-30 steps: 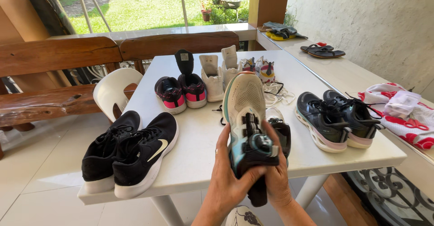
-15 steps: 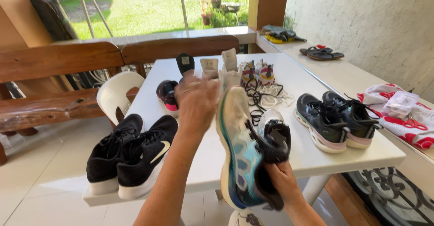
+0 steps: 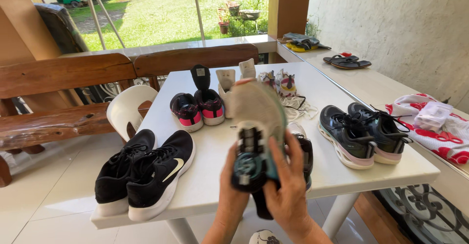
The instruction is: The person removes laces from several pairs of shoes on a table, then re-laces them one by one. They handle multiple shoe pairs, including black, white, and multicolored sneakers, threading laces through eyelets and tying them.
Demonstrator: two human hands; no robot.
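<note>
Both of my hands hold a cream and teal running shoe (image 3: 255, 122) upright over the near edge of the white table (image 3: 215, 141), its sole facing me. My left hand (image 3: 230, 195) grips the heel from the left. My right hand (image 3: 287, 192) wraps the heel from the right, fingers up along the sole. Just behind it on the table lies the matching shoe (image 3: 304, 148), mostly hidden.
Black sneakers (image 3: 146, 170) sit at the near left corner, grey ones (image 3: 364, 134) at the right, pink-black ones (image 3: 198, 105) and white ones (image 3: 234, 80) further back, with loose laces (image 3: 295, 105). A white chair (image 3: 127, 107) and wooden bench (image 3: 63, 92) stand to the left.
My left hand, which was raised over the table, has come back down onto the shoe's heel. The shoe has turned from side-on to sole facing me.
</note>
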